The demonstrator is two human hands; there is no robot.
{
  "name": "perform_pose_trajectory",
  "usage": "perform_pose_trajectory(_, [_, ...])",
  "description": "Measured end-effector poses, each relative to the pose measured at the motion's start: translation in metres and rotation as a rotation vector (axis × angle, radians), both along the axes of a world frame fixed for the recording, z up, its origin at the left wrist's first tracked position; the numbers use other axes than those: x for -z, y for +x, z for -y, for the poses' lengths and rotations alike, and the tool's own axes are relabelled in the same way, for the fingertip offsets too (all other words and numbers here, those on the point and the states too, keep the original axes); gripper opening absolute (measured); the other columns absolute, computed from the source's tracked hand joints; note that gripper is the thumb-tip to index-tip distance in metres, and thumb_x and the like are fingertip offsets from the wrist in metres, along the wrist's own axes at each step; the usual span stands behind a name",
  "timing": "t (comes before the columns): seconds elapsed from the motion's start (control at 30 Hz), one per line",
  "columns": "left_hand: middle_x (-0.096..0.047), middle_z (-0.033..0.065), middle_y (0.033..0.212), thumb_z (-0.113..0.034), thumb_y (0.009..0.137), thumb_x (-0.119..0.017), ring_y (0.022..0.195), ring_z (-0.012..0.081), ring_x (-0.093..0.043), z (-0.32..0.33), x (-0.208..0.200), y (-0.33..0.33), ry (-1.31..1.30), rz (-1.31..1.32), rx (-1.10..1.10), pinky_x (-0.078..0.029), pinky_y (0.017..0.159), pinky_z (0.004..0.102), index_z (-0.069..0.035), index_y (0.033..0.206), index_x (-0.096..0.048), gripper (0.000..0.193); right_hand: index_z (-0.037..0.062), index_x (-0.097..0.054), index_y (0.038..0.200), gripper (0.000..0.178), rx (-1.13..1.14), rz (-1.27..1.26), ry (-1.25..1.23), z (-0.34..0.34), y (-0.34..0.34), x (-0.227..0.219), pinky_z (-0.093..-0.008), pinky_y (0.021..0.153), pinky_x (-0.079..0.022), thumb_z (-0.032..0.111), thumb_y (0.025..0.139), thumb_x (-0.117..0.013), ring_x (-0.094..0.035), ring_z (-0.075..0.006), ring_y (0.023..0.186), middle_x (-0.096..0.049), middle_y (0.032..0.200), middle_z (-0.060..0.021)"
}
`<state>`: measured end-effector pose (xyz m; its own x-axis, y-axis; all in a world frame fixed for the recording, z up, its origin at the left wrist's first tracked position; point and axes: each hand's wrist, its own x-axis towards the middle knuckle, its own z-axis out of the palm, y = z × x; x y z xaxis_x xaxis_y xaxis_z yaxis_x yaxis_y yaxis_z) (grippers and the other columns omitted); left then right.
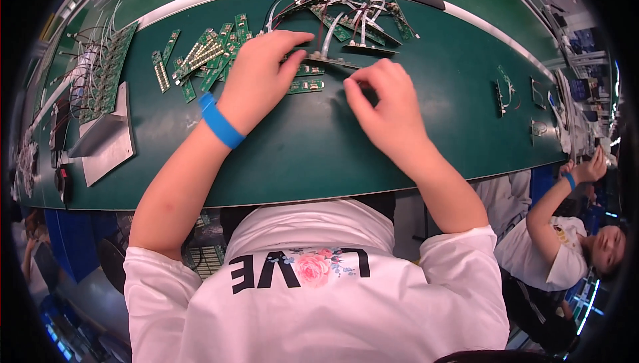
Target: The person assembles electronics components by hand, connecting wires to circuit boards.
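Observation:
A narrow green circuit board (331, 61) with a white cable rising from it is between my two hands. My left hand (263, 70), with a blue band at the wrist, is at its left end. Its thumb and forefinger are apart, the thumb close to the board. My right hand (389, 106) has thumb and forefinger pinched at the board's right end; the exact contact is partly hidden. Just below lies a small circuit board strip (307, 86) on the green table. Behind my hands is a tangled heap of wired boards (359, 13).
Loose board strips (203, 56) are piled left of my left hand. Farther left, a large wired panel (110, 73) leans by a metal bracket (110, 140). A few small wired boards (500, 98) lie at the right. A co-worker (562, 243) sits at the right.

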<state>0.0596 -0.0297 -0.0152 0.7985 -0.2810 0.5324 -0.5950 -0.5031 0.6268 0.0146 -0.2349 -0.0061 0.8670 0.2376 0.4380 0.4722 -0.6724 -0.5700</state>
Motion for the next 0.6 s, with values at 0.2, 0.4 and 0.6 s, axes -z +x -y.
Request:
perform_pose_trajectory(0.2, [-0.057, 0.007, 0.083, -0.013, 0.074, -0.069, 0.083, 0.026, -0.055, -0.027, -0.002, -0.038, 0.4, 0.003, -0.028, -0.043, 0.074, 0.0382, -0.006, 0.09, -0.066, 0.018, 0.0042, -0.062, 0.096, 0.026, -0.07, 0.057, -0.328, -0.026, -0.005, 0.012, -0.0371, 0.073, -0.039, 0.019, 0.076, -0.068, -0.05, -0.0252, 0.086, -0.052, 0.09, -0.0082])
perform_pose_trajectory(0.4, [-0.057, 0.0042, 0.086, -0.015, 0.072, -0.072, 0.084, 0.0233, -0.055, -0.032, 0.001, -0.043, 0.431, -0.024, -0.025, -0.04, 0.078, 0.0371, -0.008, 0.09, -0.065, 0.021, 0.0017, -0.062, 0.101, 0.036, 0.011, -0.048, -0.405, -0.021, 0.009, 0.007, -0.0382, 0.077, -0.042, 0.026, 0.076, -0.07, -0.051, -0.0264, 0.088, -0.052, 0.091, -0.0104])
perform_pose_trajectory(0.6, [-0.065, 0.004, 0.08, -0.014, 0.074, -0.073, 0.07, 0.0217, -0.059, -0.02, -0.015, -0.046, 0.165, -0.292, -0.032, -0.041, 0.076, 0.0328, -0.007, 0.093, -0.063, 0.023, -0.0004, -0.062, 0.103, 0.031, -0.221, -0.818, 0.458, -0.021, 0.015, 0.005, -0.0263, 0.067, -0.046, 0.025, 0.086, -0.065, -0.059, -0.0135, 0.071, -0.061, 0.085, -0.0059])
